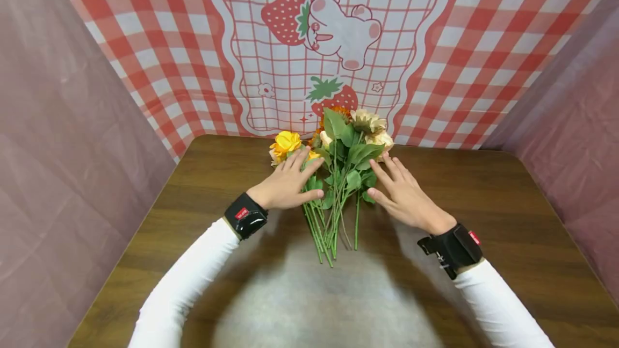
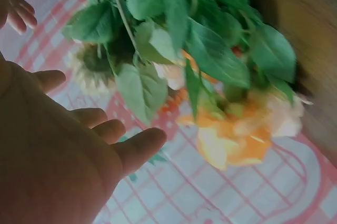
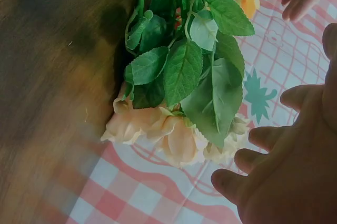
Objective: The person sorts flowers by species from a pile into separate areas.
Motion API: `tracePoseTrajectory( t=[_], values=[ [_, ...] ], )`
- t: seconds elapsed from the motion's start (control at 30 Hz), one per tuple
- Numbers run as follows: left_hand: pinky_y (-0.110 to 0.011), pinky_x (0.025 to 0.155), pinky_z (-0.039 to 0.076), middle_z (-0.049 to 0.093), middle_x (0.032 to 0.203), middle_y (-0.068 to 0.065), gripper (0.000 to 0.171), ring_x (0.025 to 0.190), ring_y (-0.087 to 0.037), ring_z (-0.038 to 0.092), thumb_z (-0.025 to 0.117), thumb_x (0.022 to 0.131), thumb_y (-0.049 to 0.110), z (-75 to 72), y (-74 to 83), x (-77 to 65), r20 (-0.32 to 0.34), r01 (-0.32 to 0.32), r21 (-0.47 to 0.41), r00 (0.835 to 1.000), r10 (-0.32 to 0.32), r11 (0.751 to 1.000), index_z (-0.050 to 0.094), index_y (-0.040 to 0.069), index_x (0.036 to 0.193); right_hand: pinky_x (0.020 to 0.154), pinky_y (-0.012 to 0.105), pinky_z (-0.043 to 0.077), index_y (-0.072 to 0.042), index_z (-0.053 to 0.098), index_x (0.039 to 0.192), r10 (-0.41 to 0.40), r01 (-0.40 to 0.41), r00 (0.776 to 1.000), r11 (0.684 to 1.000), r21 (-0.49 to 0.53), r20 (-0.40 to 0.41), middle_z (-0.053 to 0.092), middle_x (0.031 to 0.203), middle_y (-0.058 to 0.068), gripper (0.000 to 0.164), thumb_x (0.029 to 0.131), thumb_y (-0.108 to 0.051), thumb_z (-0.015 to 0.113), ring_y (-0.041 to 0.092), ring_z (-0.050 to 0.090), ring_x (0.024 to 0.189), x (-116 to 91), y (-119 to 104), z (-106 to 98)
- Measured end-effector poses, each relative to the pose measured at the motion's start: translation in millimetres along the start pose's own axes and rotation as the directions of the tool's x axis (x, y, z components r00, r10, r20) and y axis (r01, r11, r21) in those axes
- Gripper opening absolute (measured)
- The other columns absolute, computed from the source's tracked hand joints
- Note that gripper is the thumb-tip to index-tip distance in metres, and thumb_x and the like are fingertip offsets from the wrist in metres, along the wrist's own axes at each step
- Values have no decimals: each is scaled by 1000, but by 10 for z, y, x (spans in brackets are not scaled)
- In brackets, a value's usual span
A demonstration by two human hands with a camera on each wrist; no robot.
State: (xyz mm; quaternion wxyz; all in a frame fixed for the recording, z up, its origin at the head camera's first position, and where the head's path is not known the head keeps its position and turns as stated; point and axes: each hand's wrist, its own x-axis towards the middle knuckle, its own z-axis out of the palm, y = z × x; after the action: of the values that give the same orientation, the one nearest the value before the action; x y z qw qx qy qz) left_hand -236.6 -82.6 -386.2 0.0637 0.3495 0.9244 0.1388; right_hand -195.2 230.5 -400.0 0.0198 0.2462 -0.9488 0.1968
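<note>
A bunch of long-stemmed flowers lies on the wooden table, its green stems (image 1: 333, 230) pointing toward me and its heads at the back edge. Yellow roses (image 1: 286, 143) are on the left, cream and peach roses (image 3: 179, 140) on the right, with green leaves (image 1: 360, 153) between. My left hand (image 1: 288, 181) is spread, fingers straight, over the left side of the bunch near the yellow rose. On the other side my right hand (image 1: 406, 195) is spread too, its fingertips near the leaves and cream flowers. Neither hand holds anything; whether fingertips touch the flowers, I cannot tell.
A red-and-white checked cloth (image 1: 174, 42) with strawberry prints hangs behind the table (image 1: 483, 203). Pinkish curtains (image 1: 63, 149) hang at both sides. Black bands (image 1: 245, 215) wrap both wrists.
</note>
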Motion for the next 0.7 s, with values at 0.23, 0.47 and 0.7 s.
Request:
tracePoseTrajectory(
  t=[0.23,0.47,0.7],
  values=[
    [-63,116,15,-4,165,-21,76,151,-41,0,47,98,60,131,291,308,16,-112,184,994,111,977,18,27,160,116,64,7,-9,17,159,17,-16,1000,1000,24,-15,0,165,21,68,105,-42,44,43,-1,150,-79,2,-37],
    [-57,119,14,-5,167,-11,74,152,-35,-4,45,95,67,444,618,632,124,-270,417,963,240,868,22,35,158,112,70,10,-11,14,160,52,-50,998,998,49,-37,1,164,22,68,106,-42,42,46,1,149,-178,28,-13],
    [-58,119,11,-7,167,-9,73,152,-34,-7,43,94,70,756,671,778,212,-279,441,956,203,853,21,40,157,111,71,10,-13,15,160,70,-66,996,994,83,-49,1,165,20,66,106,-41,42,45,1,150,-278,35,32]
  ],
)
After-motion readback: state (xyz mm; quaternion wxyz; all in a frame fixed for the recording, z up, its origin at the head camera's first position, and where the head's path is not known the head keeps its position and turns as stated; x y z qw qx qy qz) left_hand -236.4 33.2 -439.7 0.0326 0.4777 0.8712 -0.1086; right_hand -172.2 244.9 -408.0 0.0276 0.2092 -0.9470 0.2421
